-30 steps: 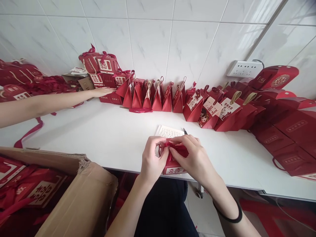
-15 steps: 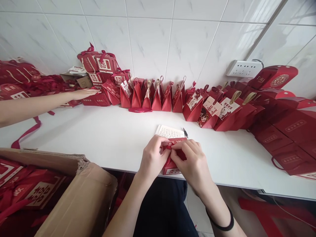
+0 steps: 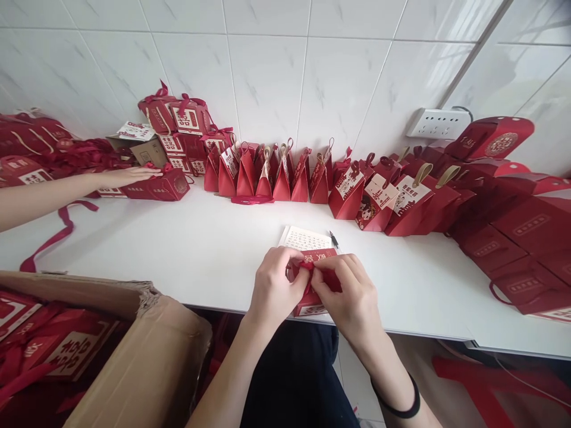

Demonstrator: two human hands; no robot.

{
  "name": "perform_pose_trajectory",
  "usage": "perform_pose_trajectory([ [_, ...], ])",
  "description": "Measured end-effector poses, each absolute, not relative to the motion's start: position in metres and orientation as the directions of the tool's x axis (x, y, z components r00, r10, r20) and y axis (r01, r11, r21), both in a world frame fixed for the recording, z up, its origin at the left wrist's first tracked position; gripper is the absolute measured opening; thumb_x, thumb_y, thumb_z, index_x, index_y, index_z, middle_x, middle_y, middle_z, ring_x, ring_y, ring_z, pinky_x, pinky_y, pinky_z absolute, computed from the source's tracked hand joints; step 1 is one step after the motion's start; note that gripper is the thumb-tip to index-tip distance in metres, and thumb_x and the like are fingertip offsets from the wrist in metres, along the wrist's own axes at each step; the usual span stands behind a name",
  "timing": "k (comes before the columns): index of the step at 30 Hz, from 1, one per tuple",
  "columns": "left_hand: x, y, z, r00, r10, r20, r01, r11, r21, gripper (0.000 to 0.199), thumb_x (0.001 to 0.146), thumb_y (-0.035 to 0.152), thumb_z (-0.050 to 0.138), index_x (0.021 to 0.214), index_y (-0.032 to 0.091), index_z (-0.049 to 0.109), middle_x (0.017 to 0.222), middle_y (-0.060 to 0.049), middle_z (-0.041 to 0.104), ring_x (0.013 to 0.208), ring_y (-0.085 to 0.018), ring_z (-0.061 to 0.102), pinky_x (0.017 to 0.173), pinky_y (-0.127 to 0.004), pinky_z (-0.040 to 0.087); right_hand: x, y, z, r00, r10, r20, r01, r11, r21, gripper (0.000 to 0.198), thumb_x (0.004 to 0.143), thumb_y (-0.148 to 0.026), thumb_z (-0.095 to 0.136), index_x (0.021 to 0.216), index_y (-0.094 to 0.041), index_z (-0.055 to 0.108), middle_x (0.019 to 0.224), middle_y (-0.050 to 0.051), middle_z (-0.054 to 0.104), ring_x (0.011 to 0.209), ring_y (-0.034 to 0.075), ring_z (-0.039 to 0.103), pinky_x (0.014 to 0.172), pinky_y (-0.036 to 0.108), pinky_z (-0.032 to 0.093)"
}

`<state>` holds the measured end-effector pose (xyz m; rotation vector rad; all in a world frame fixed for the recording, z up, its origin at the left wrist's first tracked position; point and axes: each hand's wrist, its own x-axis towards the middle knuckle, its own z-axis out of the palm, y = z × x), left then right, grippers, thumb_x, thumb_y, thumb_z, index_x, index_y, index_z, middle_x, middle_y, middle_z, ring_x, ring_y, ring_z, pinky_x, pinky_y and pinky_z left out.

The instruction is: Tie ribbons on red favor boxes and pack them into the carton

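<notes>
White tiled wall point(image 3: 267, 65) behind; a pale worktop point(image 3: 200, 249) runs along it. Left hand point(image 3: 274, 276): thumb and fingertips drawn together, pinching a red ribbon point(image 3: 307, 266). Right hand point(image 3: 354, 288): also nearly closed, fingertips on the same ribbon, just beside the left's. Beneath both, a red box point(image 3: 322, 255) sits at the worktop's near edge. The ribbon is on the box and gathered at the fingertips; fingers hide whether any knot is complete, so this one reads as unfinished. Just beyond: a written sheet point(image 3: 307, 238), a pen point(image 3: 333, 239) at its right. Left foreground, a cardboard carton point(image 3: 147, 356) holds ribboned boxes point(image 3: 75, 351). Farther back, stacked boxes point(image 3: 190, 120) already wear bows; peaked boxes point(image 3: 282, 185) line the wall. At left, another person's hand point(image 3: 131, 174) lies over a long box point(image 3: 158, 187).
</notes>
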<state>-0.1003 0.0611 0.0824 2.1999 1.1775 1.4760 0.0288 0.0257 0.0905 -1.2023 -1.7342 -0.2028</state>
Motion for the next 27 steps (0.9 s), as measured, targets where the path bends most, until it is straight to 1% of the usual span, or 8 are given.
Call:
perform_pose_trajectory([
  [4,-0.099,0.059,0.084,0.136,0.702,0.699,0.457,-0.67,0.585,0.011,0.077,0.01,0.053,0.081,0.02,0.051,0.077,0.0,0.059,0.072,-0.012,0.057,0.065,-0.025,0.05,0.029,0.025,0.093,-0.018,0.664,0.748,0.762,0.493,-0.42,0.018,0.086,-0.008,0.047,0.094,-0.019,0.058,0.079,0.004,0.056,0.073,0.018,0.049,0.064,0.031,0.046],
  [8,-0.096,0.058,0.082,0.114,0.674,0.73,0.451,-0.69,0.566,0.01,0.079,0.011,0.052,0.081,0.02,0.051,0.076,0.0,0.059,0.072,-0.012,0.058,0.065,-0.024,0.05,0.031,0.025,0.094,-0.022,0.684,0.729,0.741,0.501,-0.447,0.015,0.086,-0.01,0.049,0.094,-0.019,0.058,0.09,0.006,0.056,0.086,0.02,0.052,0.073,0.033,0.047],
  [10,-0.096,0.057,0.081,0.091,0.677,0.731,0.462,-0.679,0.571,0.01,0.079,0.01,0.052,0.081,0.02,0.051,0.076,0.0,0.059,0.071,-0.012,0.058,0.065,-0.024,0.05,0.032,0.026,0.093,-0.057,0.705,0.707,0.748,0.5,-0.438,0.015,0.086,-0.011,0.05,0.096,-0.019,0.057,0.094,0.007,0.057,0.088,0.021,0.053,0.075,0.034,0.047],
  [14,-0.097,0.056,0.079,0.086,0.674,0.734,0.467,-0.678,0.567,0.012,0.078,0.008,0.052,0.081,0.02,0.05,0.076,0.0,0.058,0.071,-0.012,0.057,0.065,-0.023,0.049,0.033,0.027,0.092,-0.084,0.735,0.673,0.767,0.478,-0.427,0.013,0.085,-0.012,0.05,0.093,-0.019,0.057,0.087,0.004,0.059,0.08,0.02,0.055,0.071,0.033,0.045],
  [17,-0.099,0.055,0.079,0.108,0.669,0.736,0.459,-0.69,0.56,0.012,0.078,0.008,0.052,0.081,0.019,0.05,0.076,0.0,0.058,0.072,-0.012,0.058,0.066,-0.023,0.049,0.032,0.027,0.093,-0.036,0.734,0.678,0.743,0.473,-0.473,0.01,0.084,-0.011,0.049,0.083,-0.019,0.054,0.079,0.002,0.057,0.074,0.018,0.053,0.068,0.03,0.045],
  [20,-0.099,0.053,0.078,0.14,0.689,0.711,0.449,-0.685,0.575,0.013,0.078,0.007,0.05,0.082,0.019,0.05,0.077,0.0,0.058,0.073,-0.012,0.058,0.067,-0.023,0.049,0.031,0.028,0.093,0.005,0.73,0.683,0.722,0.47,-0.508,0.011,0.081,-0.01,0.048,0.08,-0.02,0.051,0.078,0.001,0.057,0.074,0.017,0.053,0.067,0.029,0.044],
  [24,-0.1,0.047,0.079,0.173,0.74,0.65,0.391,-0.657,0.644,0.014,0.075,0.009,0.05,0.085,0.019,0.051,0.079,-0.001,0.059,0.074,-0.013,0.058,0.067,-0.025,0.049,0.031,0.03,0.09,-0.022,0.696,0.718,0.8,0.443,-0.405,0.012,0.08,-0.01,0.048,0.073,-0.019,0.047,0.07,-0.001,0.053,0.066,0.016,0.048,0.063,0.029,0.038],
  [27,-0.105,0.046,0.083,0.226,0.784,0.578,0.294,-0.62,0.727,0.021,0.074,0.01,0.047,0.092,0.018,0.054,0.086,-0.003,0.06,0.08,-0.015,0.058,0.072,-0.028,0.049,0.03,0.032,0.089,-0.062,0.674,0.736,0.841,0.433,-0.326,0.013,0.081,-0.009,0.046,0.072,-0.019,0.044,0.068,-0.001,0.051,0.064,0.015,0.045,0.062,0.029,0.035],
])
